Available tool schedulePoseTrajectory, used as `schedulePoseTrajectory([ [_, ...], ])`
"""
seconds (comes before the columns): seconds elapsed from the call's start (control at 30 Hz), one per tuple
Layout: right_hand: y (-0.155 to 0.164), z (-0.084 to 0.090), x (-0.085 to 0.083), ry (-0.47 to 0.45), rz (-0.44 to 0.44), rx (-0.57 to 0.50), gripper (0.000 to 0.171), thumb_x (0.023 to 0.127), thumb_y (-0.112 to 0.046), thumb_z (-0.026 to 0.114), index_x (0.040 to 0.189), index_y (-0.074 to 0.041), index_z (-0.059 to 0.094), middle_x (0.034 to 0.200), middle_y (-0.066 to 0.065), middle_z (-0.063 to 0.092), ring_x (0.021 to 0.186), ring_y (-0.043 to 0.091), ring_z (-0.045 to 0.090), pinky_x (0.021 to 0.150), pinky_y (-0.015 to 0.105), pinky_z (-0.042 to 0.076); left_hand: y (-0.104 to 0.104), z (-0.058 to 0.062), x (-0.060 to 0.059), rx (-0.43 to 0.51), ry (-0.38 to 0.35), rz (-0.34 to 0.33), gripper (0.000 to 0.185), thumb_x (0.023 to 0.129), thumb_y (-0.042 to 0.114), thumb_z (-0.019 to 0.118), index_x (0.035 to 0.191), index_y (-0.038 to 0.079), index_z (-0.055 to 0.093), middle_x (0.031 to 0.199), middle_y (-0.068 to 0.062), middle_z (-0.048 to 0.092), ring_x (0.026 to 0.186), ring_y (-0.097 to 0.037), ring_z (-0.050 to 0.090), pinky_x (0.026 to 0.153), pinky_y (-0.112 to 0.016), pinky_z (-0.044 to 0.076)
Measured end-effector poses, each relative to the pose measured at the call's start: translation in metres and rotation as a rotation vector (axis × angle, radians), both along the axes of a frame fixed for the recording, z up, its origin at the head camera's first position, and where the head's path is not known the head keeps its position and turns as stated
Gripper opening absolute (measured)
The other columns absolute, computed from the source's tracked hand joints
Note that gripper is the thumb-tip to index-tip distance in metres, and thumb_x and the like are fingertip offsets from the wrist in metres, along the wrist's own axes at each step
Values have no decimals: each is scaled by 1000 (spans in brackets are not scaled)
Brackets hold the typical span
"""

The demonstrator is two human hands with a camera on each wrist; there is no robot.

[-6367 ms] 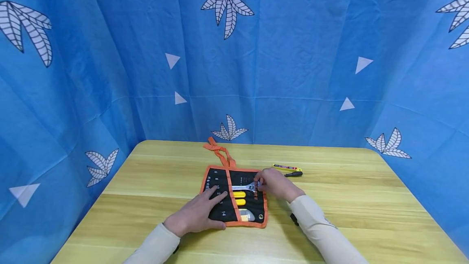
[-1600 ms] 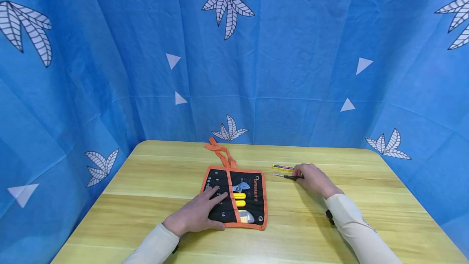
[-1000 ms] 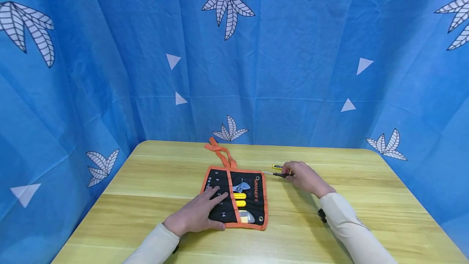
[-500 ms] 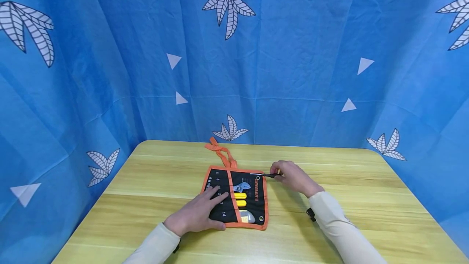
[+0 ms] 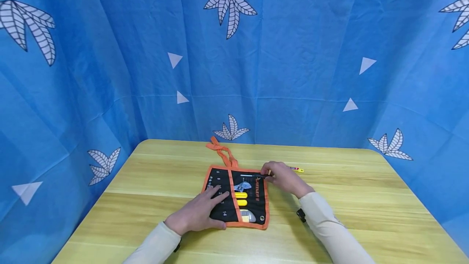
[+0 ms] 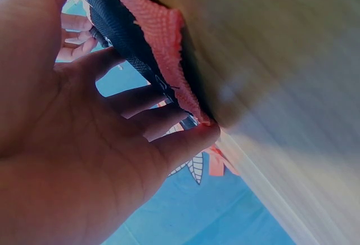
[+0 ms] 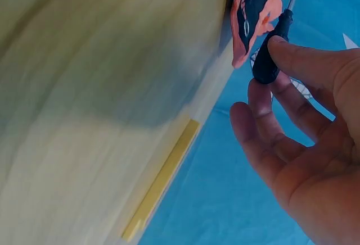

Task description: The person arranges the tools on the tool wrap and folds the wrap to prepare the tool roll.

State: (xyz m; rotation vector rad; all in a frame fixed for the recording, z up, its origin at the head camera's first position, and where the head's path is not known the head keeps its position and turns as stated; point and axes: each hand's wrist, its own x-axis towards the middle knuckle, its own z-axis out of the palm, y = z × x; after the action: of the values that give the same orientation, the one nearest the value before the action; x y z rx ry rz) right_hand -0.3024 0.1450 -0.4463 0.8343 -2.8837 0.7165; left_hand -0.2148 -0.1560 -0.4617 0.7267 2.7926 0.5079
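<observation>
Head view, I see right hand [image 5: 285, 178] pinching screwdriver [image 7: 264, 66], partly blocking yellow strip [image 5: 299, 170], left hand [image 5: 194, 214] spread on pouch [image 5: 254, 207], curtain [image 5: 304, 52] behind table [image 5: 351, 199]

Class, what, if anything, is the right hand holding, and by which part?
The right hand holds a screwdriver by its black handle, between thumb and fingers.

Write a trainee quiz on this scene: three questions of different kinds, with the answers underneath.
1. True or false: the left hand is gripping a yellow tool.
2. Fill in: the right hand is pinching a ____.
3. The trim of the tool pouch is (a) green, (b) orange, (c) white.

Key: 1. False; it rests on the pouch. 2. screwdriver. 3. b.
</observation>
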Motion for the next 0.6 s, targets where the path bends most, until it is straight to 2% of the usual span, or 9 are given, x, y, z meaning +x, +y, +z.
schedulePoseTrajectory([
  [0.3,-8,-4,0,6,14,7,16,90,3,74,100,-9,72,100,2,71,84,14,62,77,36,56,0,-1,-1,-2,-6,3,92,83,61,77,158,22,42,166,-17,29,153,-45,25,117,-64,33],
  [0.6,-15,-8,0,-20,13,8,16,91,3,73,103,-8,73,102,4,72,92,17,66,83,39,58,-1,-4,-2,-7,-8,6,91,83,61,77,158,23,41,167,-16,28,153,-44,25,117,-63,33],
])
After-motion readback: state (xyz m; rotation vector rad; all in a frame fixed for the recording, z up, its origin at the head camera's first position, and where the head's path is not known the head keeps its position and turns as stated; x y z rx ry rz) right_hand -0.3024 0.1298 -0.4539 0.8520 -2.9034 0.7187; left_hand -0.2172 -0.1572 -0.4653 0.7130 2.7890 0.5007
